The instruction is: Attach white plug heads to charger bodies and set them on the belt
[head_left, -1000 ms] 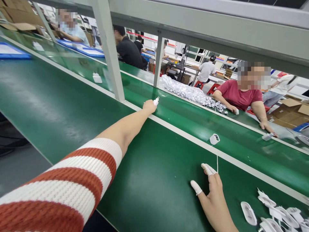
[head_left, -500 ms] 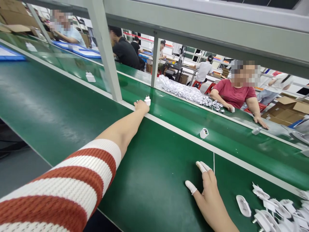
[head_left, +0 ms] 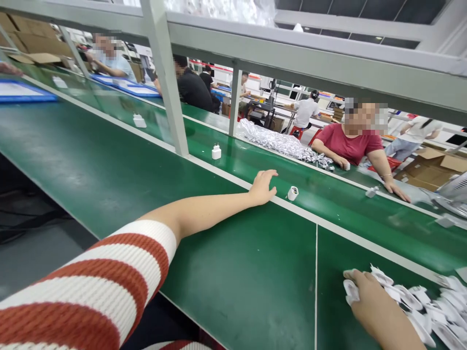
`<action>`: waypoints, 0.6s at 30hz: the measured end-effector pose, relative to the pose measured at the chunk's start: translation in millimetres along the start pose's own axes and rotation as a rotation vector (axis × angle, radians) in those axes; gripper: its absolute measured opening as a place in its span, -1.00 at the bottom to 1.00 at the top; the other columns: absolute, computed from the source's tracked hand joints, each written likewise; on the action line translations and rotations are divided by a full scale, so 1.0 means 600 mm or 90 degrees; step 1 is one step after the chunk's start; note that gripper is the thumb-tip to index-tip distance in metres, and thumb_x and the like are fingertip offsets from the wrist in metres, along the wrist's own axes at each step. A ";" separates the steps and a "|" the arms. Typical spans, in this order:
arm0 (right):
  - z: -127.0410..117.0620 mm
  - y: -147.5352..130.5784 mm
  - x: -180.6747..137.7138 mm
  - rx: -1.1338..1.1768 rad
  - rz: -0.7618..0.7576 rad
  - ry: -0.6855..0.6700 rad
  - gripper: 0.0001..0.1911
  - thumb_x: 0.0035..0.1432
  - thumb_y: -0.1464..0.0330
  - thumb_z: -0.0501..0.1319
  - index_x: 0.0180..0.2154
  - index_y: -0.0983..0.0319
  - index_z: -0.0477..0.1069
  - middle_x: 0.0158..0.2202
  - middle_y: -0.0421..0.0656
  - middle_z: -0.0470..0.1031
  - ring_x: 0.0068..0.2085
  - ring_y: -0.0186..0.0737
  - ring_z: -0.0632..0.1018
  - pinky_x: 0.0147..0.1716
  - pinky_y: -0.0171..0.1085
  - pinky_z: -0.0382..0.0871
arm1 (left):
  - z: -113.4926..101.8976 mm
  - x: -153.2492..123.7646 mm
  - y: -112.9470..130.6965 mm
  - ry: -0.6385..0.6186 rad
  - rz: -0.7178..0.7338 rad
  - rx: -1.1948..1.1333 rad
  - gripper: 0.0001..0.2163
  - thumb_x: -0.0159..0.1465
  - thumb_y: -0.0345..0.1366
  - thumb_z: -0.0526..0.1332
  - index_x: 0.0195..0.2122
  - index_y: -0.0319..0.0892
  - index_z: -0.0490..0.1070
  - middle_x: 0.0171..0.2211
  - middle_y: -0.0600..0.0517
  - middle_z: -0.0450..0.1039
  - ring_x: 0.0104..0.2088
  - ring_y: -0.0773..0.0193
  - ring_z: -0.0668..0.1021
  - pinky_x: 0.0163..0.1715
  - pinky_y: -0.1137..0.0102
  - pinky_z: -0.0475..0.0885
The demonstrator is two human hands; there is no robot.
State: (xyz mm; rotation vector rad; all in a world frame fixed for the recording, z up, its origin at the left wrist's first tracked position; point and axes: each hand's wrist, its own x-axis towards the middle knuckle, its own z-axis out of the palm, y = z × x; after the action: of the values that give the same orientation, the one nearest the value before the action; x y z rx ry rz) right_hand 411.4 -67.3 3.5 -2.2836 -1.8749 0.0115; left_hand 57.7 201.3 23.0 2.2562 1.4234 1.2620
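Housing (head_left: 293, 193) lies on the belt (head_left: 251, 164) at 3 o'clock from the left hand (head_left: 263, 187), just apart from its spread, empty fingers; the right hand (head_left: 370, 296) is farther off. That one reaches a cover (head_left: 351, 292) at its 10 o'clock; whether it grips, I cannot tell.

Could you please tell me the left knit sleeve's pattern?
The left knit sleeve has rust-red and white stripes, best seen in the head view.
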 end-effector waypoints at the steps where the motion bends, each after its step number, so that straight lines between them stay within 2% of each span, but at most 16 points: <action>1: -0.006 -0.014 0.001 0.013 0.007 -0.008 -0.54 -0.18 0.41 0.22 -0.17 0.11 0.64 -0.16 0.07 0.64 -0.26 0.17 0.67 -0.34 0.04 0.52 | 0.011 -0.004 0.015 -0.021 0.009 -0.014 -0.53 0.28 -0.40 0.24 0.23 -0.12 0.37 0.34 -0.06 0.41 0.34 0.10 0.38 0.38 0.19 0.33; 4: -0.033 -0.077 -0.004 0.044 0.011 -0.013 -0.56 -0.15 0.51 0.18 -0.20 0.16 0.64 -0.21 0.00 0.59 -0.23 0.04 0.64 -0.20 -0.03 0.50 | 0.038 -0.009 0.051 -0.063 -0.016 -0.052 -0.55 0.29 -0.43 0.22 0.22 -0.15 0.38 0.22 -0.10 0.49 0.24 0.12 0.48 0.29 0.26 0.42; 6: -0.047 -0.120 -0.008 0.116 -0.030 0.006 -0.52 -0.06 0.53 0.17 -0.08 0.19 0.62 -0.18 -0.03 0.56 -0.14 -0.03 0.62 -0.05 -0.07 0.49 | 0.056 -0.007 0.063 -0.078 -0.064 -0.069 -0.55 0.29 -0.44 0.20 0.23 -0.17 0.37 0.21 -0.15 0.48 0.20 0.08 0.50 0.26 0.21 0.44; 8: -0.052 -0.152 -0.010 0.183 -0.051 0.046 -0.56 0.07 0.50 0.18 -0.01 0.23 0.59 -0.11 -0.01 0.54 -0.11 -0.05 0.59 0.00 -0.07 0.48 | 0.075 -0.001 0.068 -0.093 -0.116 -0.078 -0.51 0.29 -0.36 0.27 0.26 -0.18 0.34 0.25 -0.18 0.43 0.24 0.01 0.48 0.29 0.15 0.40; 12: -0.041 -0.179 -0.009 0.226 -0.098 0.098 -0.64 0.20 0.44 0.20 0.01 0.18 0.59 -0.15 -0.02 0.51 -0.03 0.05 0.50 0.09 0.08 0.44 | 0.110 0.014 0.069 -0.125 -0.210 -0.061 -0.19 0.06 -0.15 0.55 0.30 -0.22 0.29 0.34 -0.27 0.34 0.38 -0.20 0.33 0.39 0.08 0.26; 13: -0.037 -0.181 -0.008 0.260 -0.095 0.115 -0.65 0.21 0.41 0.23 0.02 0.16 0.59 -0.14 -0.03 0.49 -0.03 0.04 0.49 0.11 0.10 0.43 | 0.116 0.017 0.070 -0.130 -0.235 -0.054 -0.20 0.05 -0.14 0.55 0.28 -0.24 0.32 0.31 -0.29 0.37 0.37 -0.24 0.34 0.38 0.06 0.27; 15: -0.031 -0.184 -0.005 0.404 -0.062 0.121 -0.64 0.19 0.31 0.31 0.04 0.14 0.58 -0.10 -0.06 0.44 -0.07 -0.04 0.52 0.07 0.04 0.48 | 0.119 0.020 0.075 -0.140 -0.274 -0.048 -0.40 0.18 -0.17 0.46 0.21 -0.25 0.41 0.21 -0.29 0.48 0.29 -0.23 0.45 0.29 0.06 0.36; 17: -0.030 -0.187 -0.002 0.594 0.001 0.081 -0.51 0.09 0.20 0.43 0.06 0.16 0.57 -0.09 -0.11 0.44 -0.18 -0.18 0.54 -0.08 -0.10 0.53 | 0.114 0.015 0.084 -0.156 -0.275 -0.061 -0.58 0.32 -0.26 0.30 0.19 -0.22 0.46 0.16 -0.22 0.54 0.19 -0.13 0.55 0.21 0.13 0.43; 18: -0.031 -0.190 -0.001 0.676 0.037 0.056 -0.43 0.02 0.15 0.50 0.07 0.17 0.57 -0.11 -0.13 0.47 -0.26 -0.25 0.52 -0.17 -0.16 0.53 | 0.109 0.009 0.089 -0.168 -0.260 -0.073 -0.60 0.34 -0.29 0.25 0.20 -0.20 0.46 0.16 -0.19 0.56 0.16 -0.07 0.57 0.20 0.17 0.44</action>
State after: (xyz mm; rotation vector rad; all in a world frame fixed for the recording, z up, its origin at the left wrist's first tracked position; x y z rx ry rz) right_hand 302.9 -49.5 38.5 -1.5338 -1.2525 0.7106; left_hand 141.3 195.1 14.9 1.8473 1.5584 0.8589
